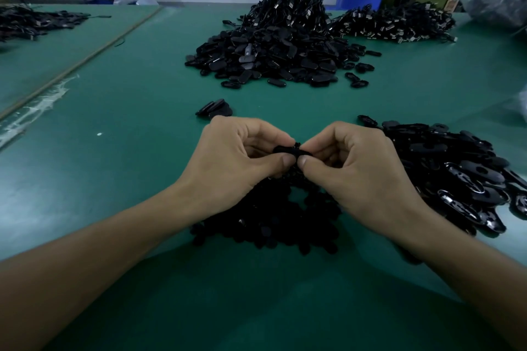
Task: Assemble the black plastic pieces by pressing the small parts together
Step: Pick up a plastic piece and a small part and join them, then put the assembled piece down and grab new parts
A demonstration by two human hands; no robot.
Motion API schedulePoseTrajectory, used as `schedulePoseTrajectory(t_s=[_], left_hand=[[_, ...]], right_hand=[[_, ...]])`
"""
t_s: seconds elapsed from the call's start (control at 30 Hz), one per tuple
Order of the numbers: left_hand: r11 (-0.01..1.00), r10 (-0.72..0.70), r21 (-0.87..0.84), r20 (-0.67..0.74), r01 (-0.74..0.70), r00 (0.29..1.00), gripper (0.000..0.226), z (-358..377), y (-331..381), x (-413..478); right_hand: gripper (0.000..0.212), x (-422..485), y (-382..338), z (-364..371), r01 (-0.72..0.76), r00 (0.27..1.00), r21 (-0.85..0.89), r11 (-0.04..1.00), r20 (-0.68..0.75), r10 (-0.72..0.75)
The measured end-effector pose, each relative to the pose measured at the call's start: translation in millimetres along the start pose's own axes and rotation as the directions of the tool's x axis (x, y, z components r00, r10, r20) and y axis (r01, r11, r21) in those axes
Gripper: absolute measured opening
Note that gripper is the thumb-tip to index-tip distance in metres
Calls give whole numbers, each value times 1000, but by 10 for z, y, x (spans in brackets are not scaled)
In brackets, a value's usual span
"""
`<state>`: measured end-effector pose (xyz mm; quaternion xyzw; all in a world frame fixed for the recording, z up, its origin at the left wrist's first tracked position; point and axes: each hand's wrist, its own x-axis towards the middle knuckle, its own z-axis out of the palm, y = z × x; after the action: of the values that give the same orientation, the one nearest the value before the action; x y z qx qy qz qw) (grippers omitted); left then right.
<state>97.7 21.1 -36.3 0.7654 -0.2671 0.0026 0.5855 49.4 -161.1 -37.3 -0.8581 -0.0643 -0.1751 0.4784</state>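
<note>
The pressing step looks to be in hand. The left hand (236, 157) and the right hand (352, 164) meet thumb to thumb above the green worktop (114, 168), each pinching one end of a small black piece (288, 150) between thumb and curled fingers. The piece is held in the air between the two hands, over the near pile (268, 219) of loose black parts that lies beneath the wrists. The fingers hide most of the piece and no seam shows in the black, so I cannot tell whether it is two parts being mated or a pair already snapped home. To the right, just beside the right hand, lies the right pile (456, 171) of glossy oval shells. A small stack (215, 108) sits just beyond the left hand. Well apart at the back is the far pile (271, 63), with cables (291, 3) heaped on top. The next move probably calls for lining up the edges and squeezing evenly with both thumbs until the parts seat. A skewed press could leave one end proud. After that the piece would be set aside and two fresh parts picked up, though which pile takes the finished ones cannot be told.
</note>
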Motion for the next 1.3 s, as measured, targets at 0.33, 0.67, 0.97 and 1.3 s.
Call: schedulePoseTrajectory(t_s=[0.33, 0.67, 0.97, 1.3], left_hand=[[990, 82, 121, -42, -76, 996, 14, -1, -9, 23], [990, 22, 137, -382, 33, 924, 28, -414, -235, 296], [922, 15, 357, -418, 149, 908, 26, -602, -601, 436], [811, 11, 553, -340, 191, 940, 21, -603, -682, 513]], right_hand=[[17, -4, -1, -18, 66, 998, -12, 998, 5, -66], [46, 86, 126, -332, -2, 998, -853, 522, 30, 52], [28, 124, 174, -346, -50, 977, -934, 354, 28, 212], [25, 131, 207, -352, -74, 989, -942, 327, -26, 146]])
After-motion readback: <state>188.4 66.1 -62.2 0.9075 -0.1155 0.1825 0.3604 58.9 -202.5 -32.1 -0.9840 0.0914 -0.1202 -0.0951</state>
